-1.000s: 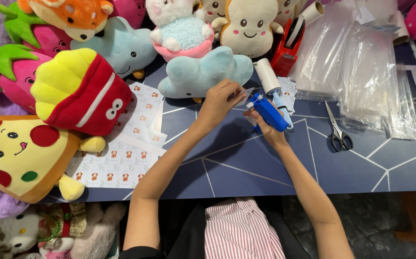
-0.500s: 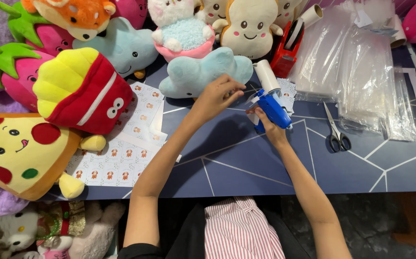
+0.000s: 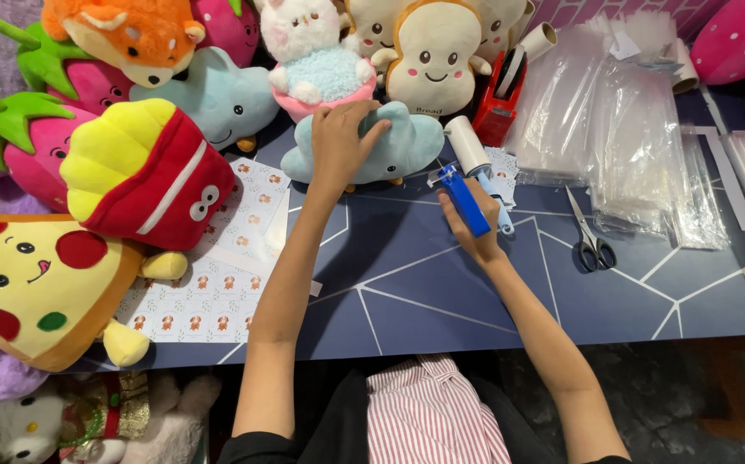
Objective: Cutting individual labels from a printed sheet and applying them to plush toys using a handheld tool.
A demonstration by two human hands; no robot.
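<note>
My left hand [image 3: 339, 137] rests on top of a light blue cloud-shaped plush toy [image 3: 407, 146] lying on the dark blue table [image 3: 441, 283], fingers spread over it. My right hand [image 3: 473, 225] grips a blue tagging gun [image 3: 462, 199], its tip pointing up toward the plush. A white lint roller with a pale blue handle [image 3: 475, 159] lies just right of the plush, beside my right hand.
Plush toys crowd the left and back: a fries plush [image 3: 145, 176], a pizza slice [image 3: 29, 283], toast plushes [image 3: 432, 56]. Sticker sheets [image 3: 218, 275] lie left. Scissors [image 3: 591, 241], clear plastic bags [image 3: 621, 137] and a red tape dispenser [image 3: 505, 94] sit right.
My left hand left the tagging gun and moved up onto the blue plush. My right hand stays on the gun, slightly lowered.
</note>
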